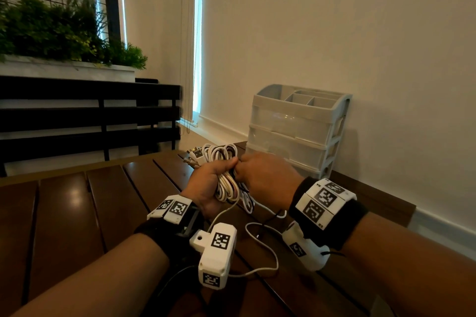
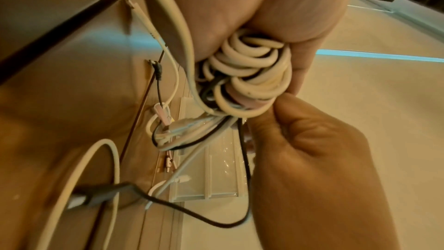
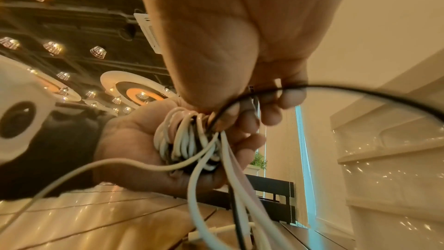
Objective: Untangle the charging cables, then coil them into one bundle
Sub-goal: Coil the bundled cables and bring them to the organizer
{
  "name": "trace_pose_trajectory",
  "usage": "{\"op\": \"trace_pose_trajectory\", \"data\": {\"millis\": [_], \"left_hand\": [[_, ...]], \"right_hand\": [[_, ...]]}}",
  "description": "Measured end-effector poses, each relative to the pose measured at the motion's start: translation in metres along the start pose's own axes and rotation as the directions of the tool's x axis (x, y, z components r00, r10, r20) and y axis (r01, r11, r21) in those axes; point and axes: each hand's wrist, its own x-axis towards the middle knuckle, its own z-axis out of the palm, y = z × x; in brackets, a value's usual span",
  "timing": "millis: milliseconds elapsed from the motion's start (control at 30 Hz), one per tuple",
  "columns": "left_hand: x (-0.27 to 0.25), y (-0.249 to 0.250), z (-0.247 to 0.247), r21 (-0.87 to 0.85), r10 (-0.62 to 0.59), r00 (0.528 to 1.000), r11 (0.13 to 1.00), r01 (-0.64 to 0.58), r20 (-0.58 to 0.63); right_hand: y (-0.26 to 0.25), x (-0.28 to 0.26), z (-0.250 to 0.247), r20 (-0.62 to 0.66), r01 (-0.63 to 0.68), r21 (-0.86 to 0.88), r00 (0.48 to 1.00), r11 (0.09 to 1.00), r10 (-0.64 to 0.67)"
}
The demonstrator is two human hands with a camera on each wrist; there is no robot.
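Two hands, head view: left hand (image 1: pixel 206 183) gripped the cable bundle (image 1: pixel 226 185) above the table (image 1: pixel 77 201); right hand (image 1: pixel 265 177) pinched strands beside it.
Left wrist view: loose tails (image 2: pixel 182 136) hung below.
Right wrist view: keep tension even, feeding each tail onto the coil.

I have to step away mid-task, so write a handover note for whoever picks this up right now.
Left hand: grips the coiled bundle of mostly white cables above the wooden table.
Right hand: pinches strands at the bundle's side, a black cable running through its fingers.
Done: most of the length is coiled.
Left: loose white tails and the black cable trail onto the table; wind them in. Drawer organiser stands behind.
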Motion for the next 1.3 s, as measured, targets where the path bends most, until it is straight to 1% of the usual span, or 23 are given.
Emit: {"op": "trace_pose_trajectory", "data": {"millis": [67,100,133,167,200,267,300,333,533,600,700,733,833,900,967,1067,1100,1133,1167,1200,1233,1267,1300], "left_hand": [[0.000,-0.001,0.000,0.021,0.003,1.000,1.000,-0.003,-0.011],[-0.001,-0.001,0.001,0.028,0.004,1.000,1.000,-0.004,-0.008],[-0.001,-0.002,0.002,0.042,0.005,1.000,0.999,-0.005,-0.006],[-0.001,-0.002,0.005,0.064,0.010,1.000,0.998,-0.009,-0.013],[0.000,-0.002,0.004,0.090,0.023,0.999,0.996,-0.020,-0.035],[0.001,0.000,0.004,0.128,0.061,0.996,0.990,-0.052,-0.068],[0.000,0.000,0.003,0.138,0.071,0.995,0.989,-0.061,-0.065],[0.000,0.000,0.003,0.156,0.071,0.996,0.986,-0.062,-0.055],[-0.008,-0.001,0.009,0.349,0.002,1.000,0.937,-0.012,0.028],[-0.010,-0.002,0.012,0.343,0.009,0.999,0.939,-0.021,0.036],[-0.011,-0.002,0.012,0.323,0.005,0.999,0.946,-0.022,0.053],[-0.012,-0.001,0.012,0.323,-0.011,0.997,0.946,-0.014,0.074],[-0.015,0.000,0.013,0.317,-0.047,0.990,0.949,0.002,0.136],[-0.014,-0.001,0.015,0.300,-0.054,0.990,0.954,0.012,0.133],[-0.011,-0.004,0.015,0.279,-0.026,0.997,0.960,0.004,0.077],[-0.009,-0.002,0.020,0.210,0.065,0.996,0.975,-0.077,0.061],[-0.009,0.000,0.021,0.168,0.088,0.994,0.981,-0.096,0.057],[-0.009,0.002,0.020,0.122,0.102,0.993,0.987,-0.108,0.055],[-0.009,0.004,0.020,0.090,0.106,0.993,0.990,-0.111,0.056],[-0.008,0.006,0.018,0.083,0.105,0.994,0.991,-0.108,0.040],[-0.009,0.009,0.017,0.081,0.098,0.995,0.992,-0.099,0.021],[-0.009,0.011,0.016,0.077,0.095,0.995,0.993,-0.094,-0.008],[-0.010,0.013,0.015,0.067,0.091,0.995,0.994,-0.089,-0.031]], "right_hand": [[0.003,0.002,-0.006,-0.033,-0.099,-0.011,0.995,0.995,0.098],[0.008,0.003,-0.009,-0.073,-0.171,0.049,0.982,0.984,0.174],[0.014,0.003,-0.012,-0.110,-0.239,0.161,0.960,0.958,0.258],[0.021,0.002,-0.015,-0.122,-0.276,0.314,0.937,0.908,0.327],[0.026,0.002,-0.017,-0.097,-0.278,0.472,0.927,0.837,0.362],[0.032,-0.001,-0.020,0.015,-0.243,0.731,0.940,0.638,0.340],[0.033,-0.002,-0.021,0.049,-0.228,0.797,0.948,0.559,0.315],[0.034,-0.003,-0.021,0.053,-0.214,0.812,0.953,0.542,0.297],[0.041,0.001,-0.022,-0.101,-0.125,0.656,0.963,0.744,0.250],[0.038,0.004,-0.022,-0.127,-0.112,0.607,0.964,0.787,0.235],[0.035,0.006,-0.023,-0.165,-0.078,0.572,0.964,0.817,0.207],[0.036,0.005,-0.022,-0.175,-0.059,0.577,0.965,0.815,0.194],[0.043,0.001,-0.018,-0.196,-0.015,0.649,0.963,0.761,0.186],[0.044,0.000,-0.016,-0.211,-0.001,0.677,0.958,0.736,0.195],[0.044,0.002,-0.014,-0.220,-0.003,0.716,0.948,0.698,0.229],[0.036,0.004,-0.011,-0.202,-0.044,0.761,0.932,0.648,0.301],[0.031,0.005,-0.010,-0.172,-0.066,0.790,0.930,0.609,0.324],[0.028,0.004,-0.010,-0.112,-0.088,0.850,0.933,0.519,0.342],[0.024,0.001,-0.009,-0.021,-0.123,0.911,0.939,0.393,0.343],[0.023,-0.001,-0.005,0.071,-0.165,0.943,0.948,0.290,0.309],[0.022,-0.003,-0.004,0.135,-0.207,0.932,0.960,0.297,0.245],[0.022,-0.005,-0.001,0.173,-0.227,0.877,0.971,0.423,0.162],[0.021,-0.007,0.003,0.205,-0.215,0.820,0.976,0.530,0.079]]}}
